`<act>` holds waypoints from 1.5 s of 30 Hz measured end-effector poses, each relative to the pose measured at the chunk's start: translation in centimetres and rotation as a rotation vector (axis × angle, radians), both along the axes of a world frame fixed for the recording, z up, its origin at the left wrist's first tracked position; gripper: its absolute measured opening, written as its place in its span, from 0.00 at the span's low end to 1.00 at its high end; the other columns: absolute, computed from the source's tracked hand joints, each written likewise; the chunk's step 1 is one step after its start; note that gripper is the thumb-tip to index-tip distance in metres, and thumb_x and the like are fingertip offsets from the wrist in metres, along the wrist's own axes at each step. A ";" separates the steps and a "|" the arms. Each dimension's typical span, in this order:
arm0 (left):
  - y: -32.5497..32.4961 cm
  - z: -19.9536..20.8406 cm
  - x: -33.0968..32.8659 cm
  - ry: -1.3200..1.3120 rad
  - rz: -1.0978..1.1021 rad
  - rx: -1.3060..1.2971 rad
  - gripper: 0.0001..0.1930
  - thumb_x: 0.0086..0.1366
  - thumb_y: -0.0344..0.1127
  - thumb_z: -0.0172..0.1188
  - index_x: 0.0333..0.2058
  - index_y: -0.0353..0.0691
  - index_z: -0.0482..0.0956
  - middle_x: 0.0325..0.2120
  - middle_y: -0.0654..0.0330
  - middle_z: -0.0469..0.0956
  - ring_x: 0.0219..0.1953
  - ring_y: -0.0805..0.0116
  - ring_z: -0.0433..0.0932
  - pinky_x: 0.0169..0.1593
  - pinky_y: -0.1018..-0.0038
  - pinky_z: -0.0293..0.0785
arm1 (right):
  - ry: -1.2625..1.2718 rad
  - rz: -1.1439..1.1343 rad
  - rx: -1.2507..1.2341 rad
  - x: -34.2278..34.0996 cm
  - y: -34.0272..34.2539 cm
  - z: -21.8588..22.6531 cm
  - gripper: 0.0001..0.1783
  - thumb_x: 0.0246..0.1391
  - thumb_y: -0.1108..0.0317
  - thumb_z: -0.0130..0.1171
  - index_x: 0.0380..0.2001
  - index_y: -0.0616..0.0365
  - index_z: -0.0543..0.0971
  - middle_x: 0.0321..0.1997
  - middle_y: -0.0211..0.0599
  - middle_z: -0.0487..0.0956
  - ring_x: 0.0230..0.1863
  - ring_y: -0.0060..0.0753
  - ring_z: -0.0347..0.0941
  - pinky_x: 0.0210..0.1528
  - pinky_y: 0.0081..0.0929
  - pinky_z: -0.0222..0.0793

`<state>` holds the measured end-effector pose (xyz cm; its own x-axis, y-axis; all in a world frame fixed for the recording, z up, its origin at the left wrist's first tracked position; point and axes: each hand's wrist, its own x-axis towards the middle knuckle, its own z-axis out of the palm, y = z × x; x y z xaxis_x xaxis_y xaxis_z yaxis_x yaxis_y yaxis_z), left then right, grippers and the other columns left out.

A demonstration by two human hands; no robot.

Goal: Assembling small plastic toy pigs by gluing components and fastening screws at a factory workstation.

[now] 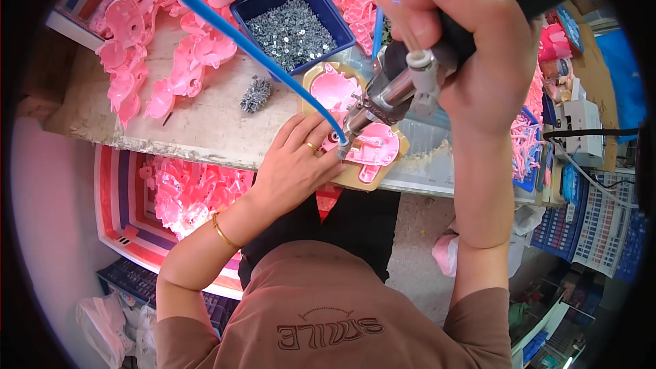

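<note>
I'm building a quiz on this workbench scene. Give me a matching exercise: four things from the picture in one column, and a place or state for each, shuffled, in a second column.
Things:
1. Metal pneumatic screwdriver
2. Dark blue plastic tray of small silver screws
3. Pink plastic moulded part on the tan jig
4. Loose clump of silver screws

Places or states:
A. Lying bare on the bench top
B. Gripped in the right hand
C. Steadied by the left hand
D. Behind the jig, among pink parts

Pairs: 1-B, 2-D, 3-C, 4-A
</note>
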<state>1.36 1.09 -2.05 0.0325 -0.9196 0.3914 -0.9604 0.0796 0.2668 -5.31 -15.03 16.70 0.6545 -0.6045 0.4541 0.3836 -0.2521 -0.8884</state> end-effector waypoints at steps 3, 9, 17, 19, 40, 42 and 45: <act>0.1 0.2 0.2 0.003 0.000 0.020 0.16 0.58 0.47 0.64 0.43 0.48 0.78 0.57 0.55 0.70 0.61 0.58 0.65 0.65 0.60 0.59 | -0.015 -0.044 0.134 0.0 1.8 0.5 0.31 0.45 0.77 0.55 0.54 0.72 0.60 0.19 0.39 0.74 0.15 0.26 0.71 0.18 0.22 0.68; -0.1 0.6 0.2 0.030 -0.018 -0.001 0.18 0.58 0.44 0.64 0.46 0.48 0.78 0.57 0.54 0.70 0.61 0.57 0.66 0.65 0.59 0.60 | -0.038 -0.075 -0.030 -0.8 1.4 -0.8 0.08 0.43 0.80 0.58 0.29 0.66 0.73 0.20 0.35 0.76 0.16 0.23 0.71 0.20 0.21 0.67; -0.3 1.5 0.2 0.074 -0.060 -0.033 0.16 0.52 0.32 0.67 0.41 0.44 0.78 0.56 0.54 0.70 0.60 0.48 0.66 0.61 0.54 0.64 | -0.097 -0.154 -0.045 -3.4 -2.9 3.3 0.05 0.53 0.73 0.59 0.31 0.63 0.74 0.19 0.29 0.75 0.16 0.18 0.71 0.18 0.16 0.65; -0.1 3.5 0.5 0.153 -0.105 -0.033 0.15 0.52 0.30 0.67 0.40 0.43 0.79 0.55 0.53 0.71 0.59 0.48 0.67 0.61 0.55 0.65 | -0.121 -0.086 -0.162 -2.9 -6.2 4.4 0.15 0.56 0.62 0.63 0.36 0.60 0.72 0.24 0.30 0.75 0.21 0.17 0.73 0.22 0.15 0.68; 9.9 12.7 6.9 0.250 0.098 0.536 0.23 0.57 0.33 0.66 0.52 0.39 0.75 0.48 0.51 0.77 0.50 0.49 0.75 0.53 0.61 0.70 | 0.701 -0.529 -0.061 -19.9 -22.5 -8.0 0.13 0.48 0.62 0.67 0.29 0.62 0.82 0.28 0.33 0.82 0.31 0.22 0.78 0.37 0.22 0.74; 6.0 11.6 4.8 0.281 -0.058 0.431 0.25 0.57 0.29 0.66 0.55 0.37 0.73 0.52 0.49 0.75 0.48 0.51 0.76 0.51 0.63 0.72 | 0.775 -0.385 -0.089 -19.2 -18.3 -6.6 0.15 0.48 0.58 0.69 0.28 0.60 0.82 0.28 0.30 0.80 0.30 0.19 0.74 0.36 0.20 0.71; 0.7 9.5 0.3 0.472 -0.094 0.304 0.32 0.56 0.30 0.67 0.60 0.39 0.67 0.55 0.48 0.72 0.42 0.55 0.77 0.45 0.66 0.74 | 0.924 -0.068 -0.080 -16.0 -10.1 -6.5 0.20 0.49 0.51 0.71 0.23 0.58 0.80 0.23 0.27 0.77 0.30 0.17 0.72 0.32 0.21 0.69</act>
